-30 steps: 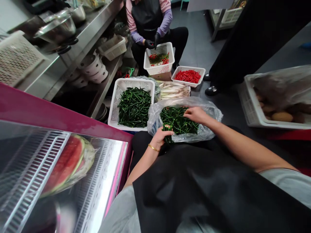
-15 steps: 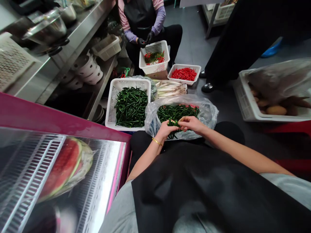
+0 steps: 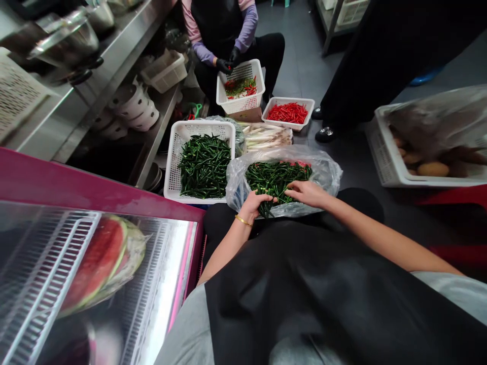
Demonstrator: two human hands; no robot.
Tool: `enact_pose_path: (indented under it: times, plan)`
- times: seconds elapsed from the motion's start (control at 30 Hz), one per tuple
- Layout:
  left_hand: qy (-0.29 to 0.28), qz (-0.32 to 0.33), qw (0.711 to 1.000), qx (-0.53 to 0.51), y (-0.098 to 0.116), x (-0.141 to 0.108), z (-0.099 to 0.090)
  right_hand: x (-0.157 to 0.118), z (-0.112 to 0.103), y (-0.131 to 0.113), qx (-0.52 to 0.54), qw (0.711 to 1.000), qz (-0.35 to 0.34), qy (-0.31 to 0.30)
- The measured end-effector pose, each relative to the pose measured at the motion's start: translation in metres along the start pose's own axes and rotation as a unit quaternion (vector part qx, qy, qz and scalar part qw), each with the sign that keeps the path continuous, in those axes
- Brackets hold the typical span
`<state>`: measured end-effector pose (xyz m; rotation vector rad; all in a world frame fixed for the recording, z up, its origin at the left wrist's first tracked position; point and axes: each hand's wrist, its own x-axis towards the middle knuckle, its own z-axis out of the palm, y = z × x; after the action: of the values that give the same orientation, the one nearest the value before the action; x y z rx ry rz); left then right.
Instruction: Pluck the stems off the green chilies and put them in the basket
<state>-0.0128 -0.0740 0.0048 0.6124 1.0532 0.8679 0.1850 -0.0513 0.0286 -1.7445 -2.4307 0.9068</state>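
Note:
My left hand (image 3: 255, 203) is closed around a small bunch of green chili peppers (image 3: 265, 207) at the near left edge of an open clear plastic bag (image 3: 327, 175). My right hand (image 3: 307, 193) is over the bag's near right side, thumb and fingers drawn together at the loose green chilies (image 3: 276, 175); whatever is between the fingertips is too small to make out. To the left of the bag stands a white perforated basket (image 3: 172, 165) holding a heap of green chilies (image 3: 204, 165).
A co-worker's gloved hands (image 3: 229, 62) work above a white basket (image 3: 243, 105) of red chilies and stems. Nearby are a tray of red chilies (image 3: 288, 112) and pale stalks (image 3: 266, 136). A glass-fronted cooler (image 3: 182, 274) borders my left; a potato crate (image 3: 386, 175) is at right.
My hands have moved apart. The right has left the bunch and shifted right over the chilies in the bag; the left has lowered slightly leftward, still holding its bunch.

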Motion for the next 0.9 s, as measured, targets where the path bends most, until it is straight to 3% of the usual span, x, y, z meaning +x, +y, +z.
enact_pose_path:
  times: [0.07, 0.13, 0.3, 0.4, 0.5, 0.57, 0.77, 0.9]
  plan:
    - [0.018, 0.016, 1.0, -0.005, 0.001, 0.001, 0.001, 0.0, 0.004, -0.01, 0.054, 0.995, -0.067, -0.044]
    - [0.026, 0.019, 0.999, -0.016, 0.003, -0.001, -0.001, 0.001, 0.002, -0.01, 0.032, 0.993, -0.104, -0.049]
    - [0.06, -0.008, 0.994, -0.088, 0.012, -0.009, -0.02, 0.008, -0.008, 0.018, -0.145, 0.989, -0.002, -0.036]
    - [0.079, -0.017, 0.991, -0.111, 0.014, -0.012, -0.027, 0.016, 0.014, 0.013, -0.175, 0.984, -0.031, -0.024]
    - [0.056, -0.026, 0.992, -0.112, 0.014, -0.016, -0.025, 0.026, 0.043, -0.004, -0.219, 0.973, -0.055, -0.044]
    - [0.05, -0.039, 0.99, -0.125, 0.012, -0.018, -0.024, 0.032, 0.05, -0.006, -0.231, 0.97, -0.055, -0.052]
    - [0.01, -0.072, 0.976, -0.203, -0.003, -0.011, -0.03, 0.036, 0.014, 0.024, -0.161, 0.987, -0.01, -0.02]
    - [-0.02, -0.076, 0.982, -0.172, -0.005, -0.003, -0.025, 0.032, 0.011, 0.015, -0.124, 0.992, 0.002, 0.021]
